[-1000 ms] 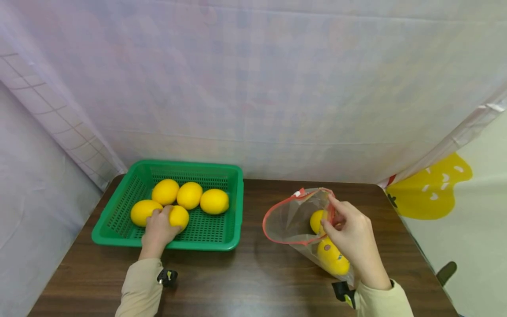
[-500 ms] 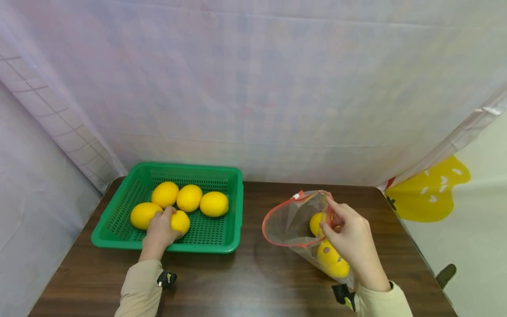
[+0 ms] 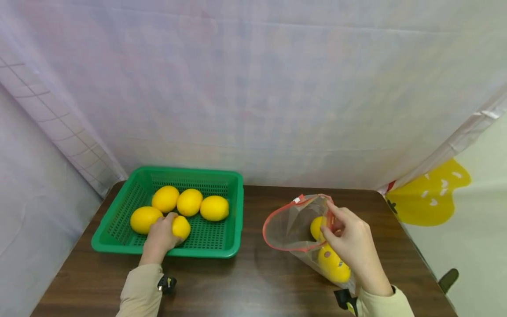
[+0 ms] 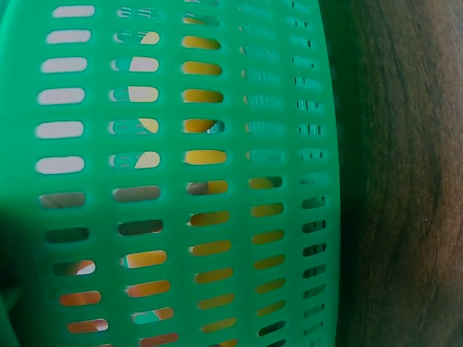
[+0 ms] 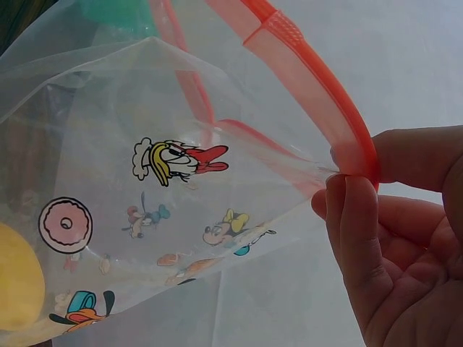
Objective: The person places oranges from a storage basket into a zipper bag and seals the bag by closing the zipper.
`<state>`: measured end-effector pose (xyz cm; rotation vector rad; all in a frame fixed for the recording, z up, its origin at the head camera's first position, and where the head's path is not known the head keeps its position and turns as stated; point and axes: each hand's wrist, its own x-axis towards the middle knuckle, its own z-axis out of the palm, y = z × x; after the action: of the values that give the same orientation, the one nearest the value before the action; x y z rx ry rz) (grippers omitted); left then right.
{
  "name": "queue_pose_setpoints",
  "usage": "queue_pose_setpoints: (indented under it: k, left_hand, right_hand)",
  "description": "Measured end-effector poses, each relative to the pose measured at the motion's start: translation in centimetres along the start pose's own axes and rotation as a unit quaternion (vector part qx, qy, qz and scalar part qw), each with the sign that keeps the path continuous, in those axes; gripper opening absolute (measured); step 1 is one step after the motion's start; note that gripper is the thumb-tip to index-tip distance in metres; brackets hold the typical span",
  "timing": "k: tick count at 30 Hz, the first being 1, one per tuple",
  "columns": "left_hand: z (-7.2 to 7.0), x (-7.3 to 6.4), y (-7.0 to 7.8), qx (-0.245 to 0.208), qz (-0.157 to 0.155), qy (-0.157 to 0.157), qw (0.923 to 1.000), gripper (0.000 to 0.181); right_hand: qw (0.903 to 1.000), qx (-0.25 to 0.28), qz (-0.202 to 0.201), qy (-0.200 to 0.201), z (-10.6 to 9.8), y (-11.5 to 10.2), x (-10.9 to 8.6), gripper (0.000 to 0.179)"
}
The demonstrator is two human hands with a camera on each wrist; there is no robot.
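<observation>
In the head view my left hand [image 3: 159,240] reaches over the near rim of a green plastic basket [image 3: 233,254] and grips a lemon [image 3: 181,228] inside it. Several other lemons lie there, one [image 3: 145,219] just left of the hand. The left wrist view shows only the slotted basket wall [image 4: 166,173], with yellow behind it; the hand is hidden there. My right hand [image 3: 351,240] pinches the red-edged mouth of a clear zip bag [image 5: 173,108] between thumb and fingers. Its mouth gapes toward the basket. Lemons [image 3: 333,264] lie inside the bag, which bears printed cartoon figures.
Both the basket and the bag are on a dark wooden table [image 3: 253,281]. A pale curtain [image 3: 253,97] hangs behind the table. Bare tabletop separates the basket from the bag.
The head view has tilted a little, so everything sits slightly lower. My left hand stays on the same lemon, which has shifted very slightly. The right hand keeps its pinch on the bag.
</observation>
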<state>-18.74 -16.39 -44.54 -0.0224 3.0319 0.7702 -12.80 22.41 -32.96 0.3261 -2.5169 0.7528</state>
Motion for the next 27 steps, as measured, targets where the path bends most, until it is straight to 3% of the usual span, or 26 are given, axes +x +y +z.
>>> queue_pose_setpoints:
  k: [10,19,27]
  left_hand:
    - [0.31,-0.13,-0.44,-0.01,-0.003,0.012,0.9999,0.064]
    - [0.39,-0.25,-0.67,-0.029,0.012,0.058,0.9978,0.064]
    - [-0.3,-0.34,-0.19,-0.129,-0.014,0.074,0.9888,0.072]
  right_hand:
    - [1.0,0.003,0.004,-0.004,0.12,-0.06,-0.11,0.053]
    - [0.9999,-0.003,-0.009,0.008,0.13,-0.06,-0.13,0.052]
    - [0.9999,0.003,-0.012,0.006,0.06,-0.09,-0.02,0.053]
